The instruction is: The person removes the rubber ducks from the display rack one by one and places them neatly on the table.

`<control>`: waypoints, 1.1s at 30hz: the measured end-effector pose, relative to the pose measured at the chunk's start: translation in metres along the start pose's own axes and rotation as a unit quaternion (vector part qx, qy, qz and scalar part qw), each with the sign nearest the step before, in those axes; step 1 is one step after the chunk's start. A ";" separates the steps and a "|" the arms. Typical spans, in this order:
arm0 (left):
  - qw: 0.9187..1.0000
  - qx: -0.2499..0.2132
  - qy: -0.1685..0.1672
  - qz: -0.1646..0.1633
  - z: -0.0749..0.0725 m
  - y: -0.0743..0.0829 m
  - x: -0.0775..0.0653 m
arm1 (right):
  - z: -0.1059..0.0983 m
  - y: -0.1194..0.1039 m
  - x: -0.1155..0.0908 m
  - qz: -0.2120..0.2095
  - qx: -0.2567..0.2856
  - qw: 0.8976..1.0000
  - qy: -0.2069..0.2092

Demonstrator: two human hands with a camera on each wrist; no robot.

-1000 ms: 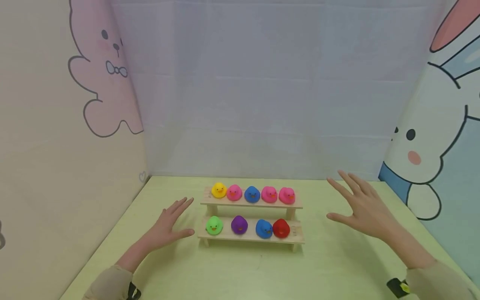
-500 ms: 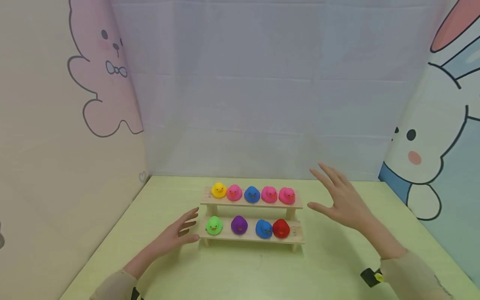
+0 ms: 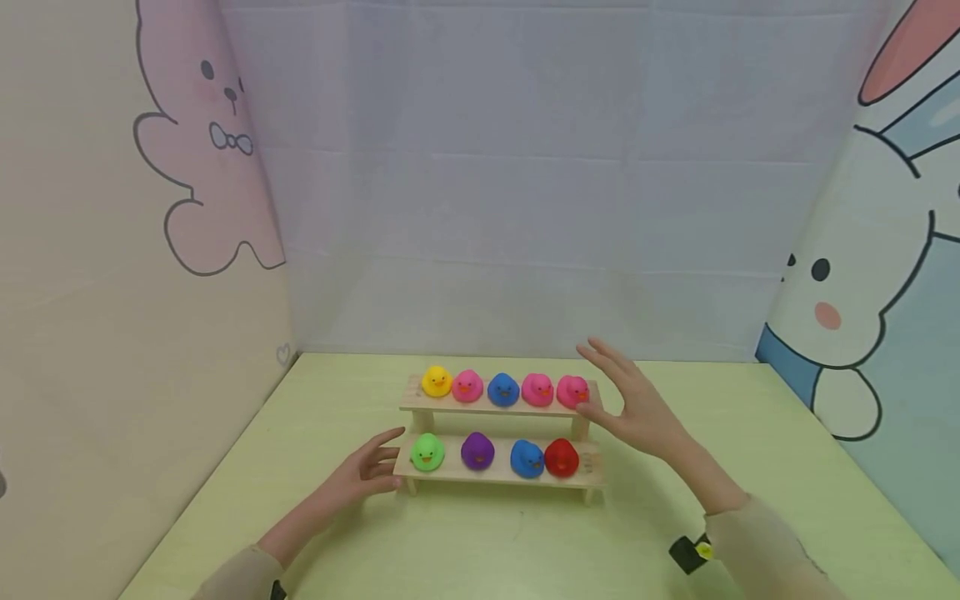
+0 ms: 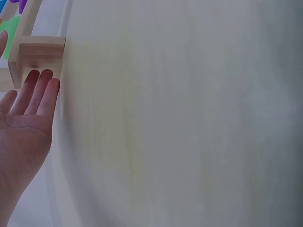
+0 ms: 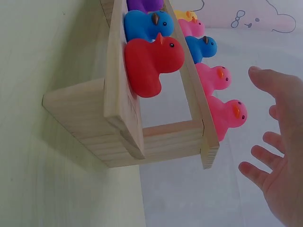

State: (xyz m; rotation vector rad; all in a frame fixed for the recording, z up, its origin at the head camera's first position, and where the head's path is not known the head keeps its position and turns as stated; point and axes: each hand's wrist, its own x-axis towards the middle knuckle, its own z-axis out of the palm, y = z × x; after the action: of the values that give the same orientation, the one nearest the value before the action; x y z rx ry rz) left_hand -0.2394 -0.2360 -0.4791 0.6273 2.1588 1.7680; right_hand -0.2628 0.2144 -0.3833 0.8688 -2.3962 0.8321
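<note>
A two-tier wooden stand (image 3: 501, 477) bears small rubber ducks. On the lower tier sit a green duck (image 3: 427, 452), a purple duck (image 3: 477, 451), a blue duck (image 3: 527, 459) and a red duck (image 5: 149, 66). Along the upper tier are a yellow duck (image 3: 437, 381), another blue duck (image 3: 503, 389) and several pink ones, including the rightmost pink duck (image 5: 226, 117). My left hand (image 3: 358, 475) is at the stand's left end, fingers extended; whether they touch the wood I cannot tell. Beside the rightmost pink duck, my right hand (image 3: 637, 410) hovers with spread fingers, apart from it.
A pale yellow-green table (image 3: 480, 550) lies under the stand. Behind it hangs a whitish cloth (image 3: 480, 183). Side walls carry a printed pink bear (image 3: 217, 183) on the left and a white rabbit (image 3: 855, 317) on the right.
My right hand has moved left, from beyond the stand to its upper right end. My left hand has shifted right to the stand's left end. The ducks stay in place.
</note>
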 end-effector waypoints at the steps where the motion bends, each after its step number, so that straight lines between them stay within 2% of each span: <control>1: 1.000 -0.006 0.000 0.002 0.000 -0.001 0.000 | 0.003 0.000 0.001 -0.004 0.012 1.000 0.003; 5: 1.000 -0.021 0.005 0.007 0.001 -0.004 0.001 | 0.011 0.002 0.002 -0.013 0.057 0.998 0.013; 11: 0.999 -0.043 0.017 -0.006 0.002 -0.006 0.003 | 0.016 0.005 0.002 -0.013 0.103 0.994 0.019; 19: 0.996 -0.080 0.024 -0.030 0.002 -0.009 0.006 | 0.005 -0.014 0.004 -0.014 0.175 0.984 0.002; 25: 0.995 -0.086 0.026 -0.051 0.000 -0.012 0.009 | 0.002 -0.019 0.005 -0.008 0.179 0.984 -0.014; 33: 0.994 -0.089 0.024 -0.055 -0.002 -0.016 0.010 | 0.006 -0.013 0.003 0.008 0.174 0.984 -0.021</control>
State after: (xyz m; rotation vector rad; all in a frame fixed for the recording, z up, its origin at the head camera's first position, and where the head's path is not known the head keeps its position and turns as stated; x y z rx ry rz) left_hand -0.2516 -0.2353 -0.4940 0.4170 1.9942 1.9069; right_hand -0.2569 0.2012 -0.3811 1.0050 -2.3328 1.2765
